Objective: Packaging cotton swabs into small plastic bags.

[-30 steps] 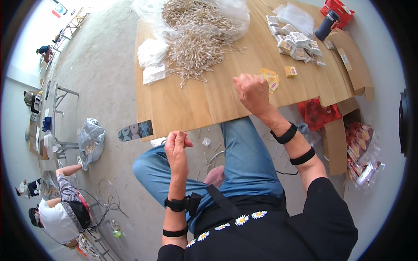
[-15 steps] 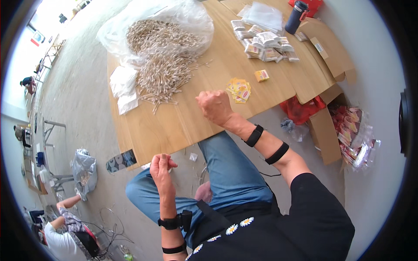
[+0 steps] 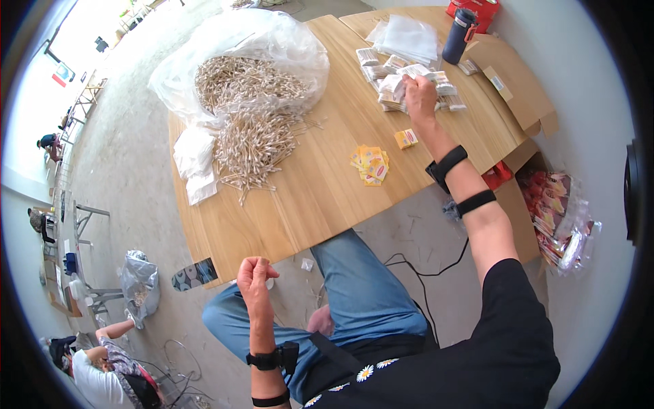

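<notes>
Since half a second ago, my right hand (image 3: 419,92) has left the near middle of the surface (image 3: 320,198) and now reaches far across it, onto the heap of small white packets (image 3: 398,75) near the far right edge. From here I see its fingers curled down over the top of that heap, touching the packets; whether any packet is actually gripped I cannot tell. My left hand (image 3: 255,276) has hardly shifted: it hangs below the near edge of the surface, above my knee, fingers pinched loosely together, and I cannot make out anything between them.

Behind the right hand stands a dark tumbler (image 3: 458,35), beside a stack of clear bags (image 3: 409,37). Nearer to me lie a small fan of yellow sachets (image 3: 370,163) and, just beside it, a little yellow box (image 3: 406,138). On the left half of the surface a large clear plastic bag (image 3: 272,48) spills a pile of wooden sticks (image 3: 255,133). Off to the right, below the surface, sits a cardboard box (image 3: 518,204) with red packets (image 3: 552,211).
</notes>
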Demonstrator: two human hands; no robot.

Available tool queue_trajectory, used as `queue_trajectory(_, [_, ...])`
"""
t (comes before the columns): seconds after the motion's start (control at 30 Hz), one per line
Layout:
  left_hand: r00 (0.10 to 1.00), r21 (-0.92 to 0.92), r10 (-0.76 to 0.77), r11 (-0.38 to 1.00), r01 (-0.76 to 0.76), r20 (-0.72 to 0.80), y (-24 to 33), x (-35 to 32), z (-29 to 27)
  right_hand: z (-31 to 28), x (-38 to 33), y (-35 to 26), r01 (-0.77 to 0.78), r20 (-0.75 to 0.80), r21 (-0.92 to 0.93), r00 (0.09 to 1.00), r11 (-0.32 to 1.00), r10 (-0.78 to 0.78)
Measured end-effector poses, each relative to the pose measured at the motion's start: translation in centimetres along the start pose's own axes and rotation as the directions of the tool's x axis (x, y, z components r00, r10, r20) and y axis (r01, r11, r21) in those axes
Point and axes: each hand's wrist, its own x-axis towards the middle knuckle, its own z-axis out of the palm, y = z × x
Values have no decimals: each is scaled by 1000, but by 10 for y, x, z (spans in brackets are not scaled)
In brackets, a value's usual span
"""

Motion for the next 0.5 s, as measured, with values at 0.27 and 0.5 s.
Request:
queue_trajectory(0.27, [1000, 47, -3, 999, 4, -27, -2, 4, -8, 34, -33, -2, -529, 522, 216, 773, 820, 362])
queue_trajectory(0.5, [998, 122, 9, 993, 0, -68, 9, 23, -13, 1, -96, -20, -36, 477, 154, 878, 987, -42])
